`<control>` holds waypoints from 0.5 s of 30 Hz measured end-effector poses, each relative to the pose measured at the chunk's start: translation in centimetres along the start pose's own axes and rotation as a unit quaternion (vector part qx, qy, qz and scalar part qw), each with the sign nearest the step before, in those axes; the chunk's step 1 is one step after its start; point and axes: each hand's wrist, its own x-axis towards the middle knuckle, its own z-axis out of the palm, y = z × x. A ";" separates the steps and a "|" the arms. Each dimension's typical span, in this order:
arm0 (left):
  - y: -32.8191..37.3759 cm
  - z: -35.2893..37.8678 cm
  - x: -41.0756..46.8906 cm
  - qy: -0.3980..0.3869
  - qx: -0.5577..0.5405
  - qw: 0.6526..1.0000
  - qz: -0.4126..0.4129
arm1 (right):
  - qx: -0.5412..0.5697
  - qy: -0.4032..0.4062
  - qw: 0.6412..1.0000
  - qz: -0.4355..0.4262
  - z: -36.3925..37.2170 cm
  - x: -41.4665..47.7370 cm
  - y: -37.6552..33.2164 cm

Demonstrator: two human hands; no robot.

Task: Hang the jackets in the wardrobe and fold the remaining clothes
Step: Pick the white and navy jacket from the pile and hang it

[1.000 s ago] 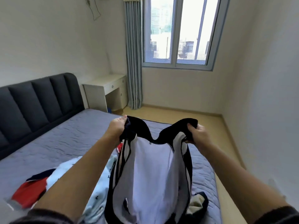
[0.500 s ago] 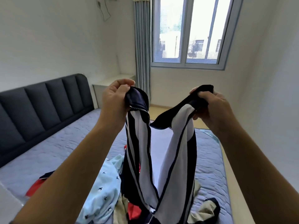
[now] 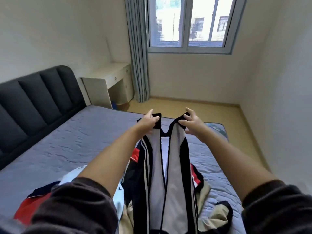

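Note:
A black-and-white zip jacket [image 3: 172,179] lies stretched lengthwise in front of me over the bed, its zip open and white lining showing. My left hand [image 3: 149,121] pinches the left side of its dark collar. My right hand [image 3: 191,122] pinches the right side of the collar, with some fingers lifted. Both arms reach forward over the jacket. Under it lie other clothes: a light blue patterned garment [image 3: 118,195], a red and navy one [image 3: 32,206] and a beige one [image 3: 212,215].
The grey quilted bed [image 3: 70,146] has a dark padded headboard [image 3: 37,102] at the left. A pale desk [image 3: 109,80] stands in the far corner beside a grey curtain [image 3: 138,53] and a window [image 3: 190,22]. Wooden floor [image 3: 194,108] runs beyond the bed.
Both hands have lowered the jacket from chest height and carried its collar forward, down toward the bed. My view has tilted down.

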 end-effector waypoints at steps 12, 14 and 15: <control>-35.2 7.2 -5.6 -0.087 0.029 0.930 -0.357 | -0.143 -0.086 0.930 0.328 9.8 -6.6 36.5; -40.3 8.7 -7.1 -0.092 0.015 0.913 -0.397 | -0.150 -0.111 0.913 0.362 11.8 -8.5 41.4; -42.7 9.5 -7.5 -0.091 0.008 0.907 -0.412 | -0.153 -0.123 0.907 0.372 12.7 -9.1 43.6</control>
